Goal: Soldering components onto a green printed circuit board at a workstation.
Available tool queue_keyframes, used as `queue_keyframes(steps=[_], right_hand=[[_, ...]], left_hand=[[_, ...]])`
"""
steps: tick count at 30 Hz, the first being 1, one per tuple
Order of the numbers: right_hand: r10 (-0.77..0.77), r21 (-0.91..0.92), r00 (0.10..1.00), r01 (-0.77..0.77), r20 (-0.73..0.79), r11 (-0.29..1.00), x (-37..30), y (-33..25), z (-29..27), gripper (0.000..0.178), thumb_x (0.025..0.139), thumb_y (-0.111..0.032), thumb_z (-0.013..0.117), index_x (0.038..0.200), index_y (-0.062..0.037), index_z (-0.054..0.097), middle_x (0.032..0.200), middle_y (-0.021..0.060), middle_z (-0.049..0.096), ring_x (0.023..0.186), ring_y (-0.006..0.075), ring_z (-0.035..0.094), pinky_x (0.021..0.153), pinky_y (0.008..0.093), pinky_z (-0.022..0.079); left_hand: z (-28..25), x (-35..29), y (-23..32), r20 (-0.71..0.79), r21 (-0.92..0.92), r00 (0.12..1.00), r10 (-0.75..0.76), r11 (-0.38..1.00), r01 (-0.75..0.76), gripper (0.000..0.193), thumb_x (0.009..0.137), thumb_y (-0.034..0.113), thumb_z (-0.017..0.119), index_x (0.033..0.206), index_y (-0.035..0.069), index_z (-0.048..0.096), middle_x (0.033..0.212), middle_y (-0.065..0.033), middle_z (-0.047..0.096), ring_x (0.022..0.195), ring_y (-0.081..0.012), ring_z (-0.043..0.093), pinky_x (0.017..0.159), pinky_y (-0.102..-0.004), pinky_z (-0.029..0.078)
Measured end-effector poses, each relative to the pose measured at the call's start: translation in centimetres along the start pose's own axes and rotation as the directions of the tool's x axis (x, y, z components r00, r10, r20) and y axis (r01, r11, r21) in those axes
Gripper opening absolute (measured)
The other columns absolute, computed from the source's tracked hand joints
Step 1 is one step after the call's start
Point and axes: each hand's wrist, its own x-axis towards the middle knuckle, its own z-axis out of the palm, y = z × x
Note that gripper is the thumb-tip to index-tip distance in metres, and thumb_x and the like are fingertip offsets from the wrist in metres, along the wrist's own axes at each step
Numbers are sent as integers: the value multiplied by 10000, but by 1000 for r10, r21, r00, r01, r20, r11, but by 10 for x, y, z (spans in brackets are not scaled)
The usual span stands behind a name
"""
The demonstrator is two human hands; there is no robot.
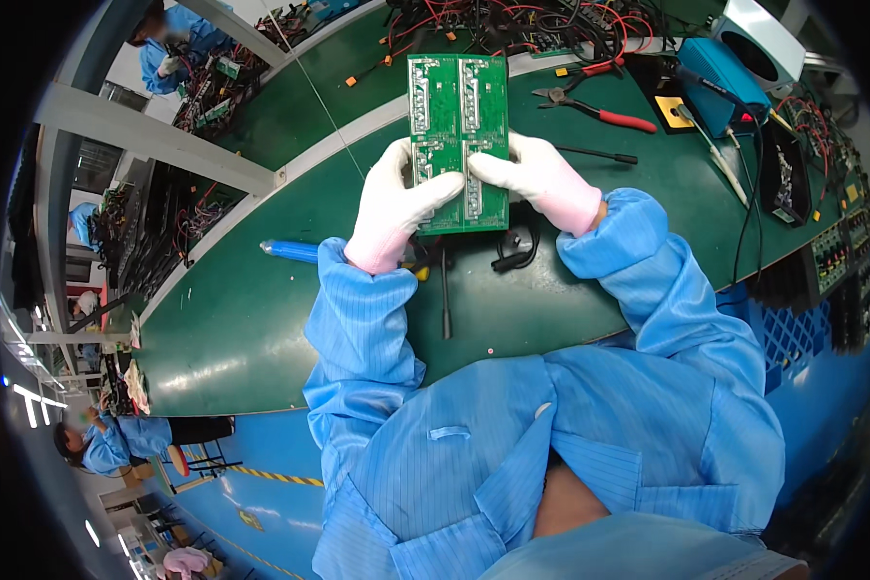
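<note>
Both my hands, in white gloves, hold up a green circuit board panel (483, 101) above the bench. The panel shows several similar sections with silvery solder areas. My left hand (396, 198) grips its left edge, thumb lying across the face. On the opposite edge my right hand (541, 179) has its thumb pressed on the board; the fingers of both hands are hidden behind it. Under the panel, a thin black-handled tool (446, 309) and a short black cable (520, 256) lie on the bench, partly covered. A blue tube-like item (292, 250) rests left of my left forearm.
Cutting pliers (599, 108) with red handles lie on the green bench (232, 338). To the right stand a blue soldering station (720, 82), a soldering iron (720, 159) and a black parts tray (783, 179). Wired boards (551, 24) pile up at the back. Other people work at left.
</note>
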Motion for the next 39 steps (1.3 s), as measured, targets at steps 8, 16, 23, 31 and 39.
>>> queue_keyframes(steps=[8, 16, 23, 31, 39], right_hand=[[157, 97, 975, -173, 156, 980, -10, 3, 0, 362, 849, -198, 673, 1125, 23, 592, 1004, 113, 658, 819, 133, 595, 749, 245, 498], [28, -192, 995, -10, 92, 981, -5, 5, -1, 371, 834, -207, 675, 1113, 25, 597, 983, 109, 660, 827, 147, 594, 760, 258, 496], [-64, -426, 998, 56, -4, 903, -9, -2, 7, 354, 818, -187, 660, 1100, 17, 599, 970, 101, 663, 814, 152, 591, 761, 272, 490], [-152, -536, 987, 102, -50, 838, -2, -13, 16, 317, 811, -209, 667, 1033, 14, 625, 905, 91, 671, 751, 149, 593, 710, 268, 494], [-206, -541, 977, 144, -55, 829, 21, -59, -23, 341, 835, -313, 640, 995, -13, 654, 857, 100, 678, 702, 163, 605, 650, 284, 500]], left_hand=[[6, -9, -19, 34, -395, 999, -5, 918, 18, 526, 756, 50, 699, 1223, -52, 480, 1053, -165, 624, 886, -184, 620, 808, -273, 513], [8, -14, -13, -79, -136, 996, 29, 990, -39, 498, 752, 31, 684, 1200, -57, 485, 1020, -152, 625, 851, -175, 619, 782, -269, 515], [22, -25, -11, -285, 138, 952, 107, 988, -69, 456, 750, 38, 677, 1157, -64, 499, 969, -153, 624, 812, -167, 614, 746, -268, 514], [31, -24, -3, -472, 301, 850, 233, 949, -93, 430, 746, 90, 699, 1109, -56, 521, 920, -144, 624, 768, -157, 597, 718, -265, 505], [-60, -45, 12, -477, -204, 873, 101, 954, -221, 343, 795, 102, 661, 1097, -9, 542, 903, -72, 621, 738, -125, 560, 690, -232, 461]])
